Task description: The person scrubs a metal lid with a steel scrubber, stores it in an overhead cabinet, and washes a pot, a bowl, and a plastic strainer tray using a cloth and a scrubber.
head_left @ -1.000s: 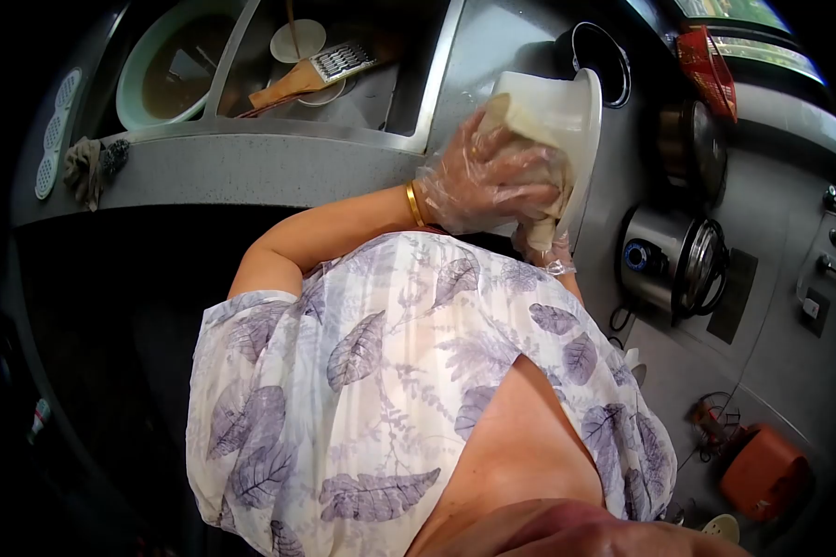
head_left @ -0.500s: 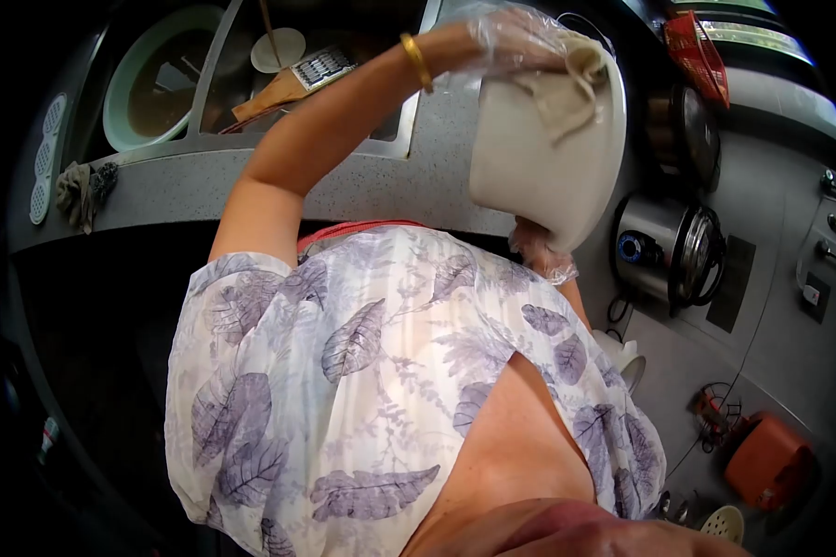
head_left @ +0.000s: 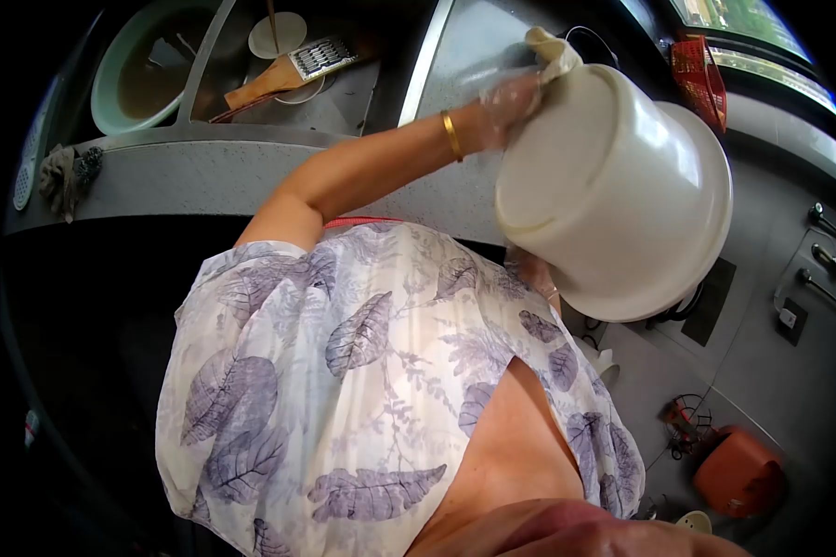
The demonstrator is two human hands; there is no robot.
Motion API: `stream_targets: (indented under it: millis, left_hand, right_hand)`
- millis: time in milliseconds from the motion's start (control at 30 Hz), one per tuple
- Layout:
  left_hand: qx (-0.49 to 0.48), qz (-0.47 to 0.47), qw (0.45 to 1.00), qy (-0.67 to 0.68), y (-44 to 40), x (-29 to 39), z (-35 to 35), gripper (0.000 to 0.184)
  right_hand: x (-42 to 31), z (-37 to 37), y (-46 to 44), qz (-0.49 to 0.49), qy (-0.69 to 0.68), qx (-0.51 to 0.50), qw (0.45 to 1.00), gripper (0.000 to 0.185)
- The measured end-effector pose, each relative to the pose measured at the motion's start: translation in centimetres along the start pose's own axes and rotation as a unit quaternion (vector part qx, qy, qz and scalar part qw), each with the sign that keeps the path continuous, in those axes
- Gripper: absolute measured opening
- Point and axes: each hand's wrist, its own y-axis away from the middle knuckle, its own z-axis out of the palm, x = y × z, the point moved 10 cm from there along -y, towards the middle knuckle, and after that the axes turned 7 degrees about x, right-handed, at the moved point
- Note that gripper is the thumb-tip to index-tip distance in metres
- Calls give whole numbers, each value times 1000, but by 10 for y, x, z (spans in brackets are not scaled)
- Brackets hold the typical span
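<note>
A white bucket is tilted onto its side in front of me, its base towards me and its flared rim facing away to the right. My left hand, in a clear plastic glove, is closed on a beige cloth at the upper edge of the bucket's base. My right hand, also gloved, grips the bucket from its lower side; the bucket hides part of its fingers.
To the left, a sink contains a wooden-handled grater and a small white dish. A pale green basin holds murky water. A grey rag lies on the counter edge. A red basket stands by the window.
The bucket has turned and shifted right, showing its base and covering the pressure cooker. My left hand has moved with the cloth from the bucket's side to the base edge.
</note>
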Motion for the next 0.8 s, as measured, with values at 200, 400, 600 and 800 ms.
stream_targets:
  millis: [200,400,600,800]
  left_hand:
    - [24,486,628,-607,74,-1,23,52]
    - [-41,445,801,-398,119,-4,39,40]
    - [-158,532,756,-346,111,27,71,43]
    - [-57,366,840,-397,22,24,33,43]
  right_hand:
    - [-24,-7,7,-114,263,5,958,14]
    - [-38,-1,13,-196,423,3,885,15]
    - [-38,6,20,-231,508,-3,830,16]
    - [-4,-16,22,-238,358,63,900,16]
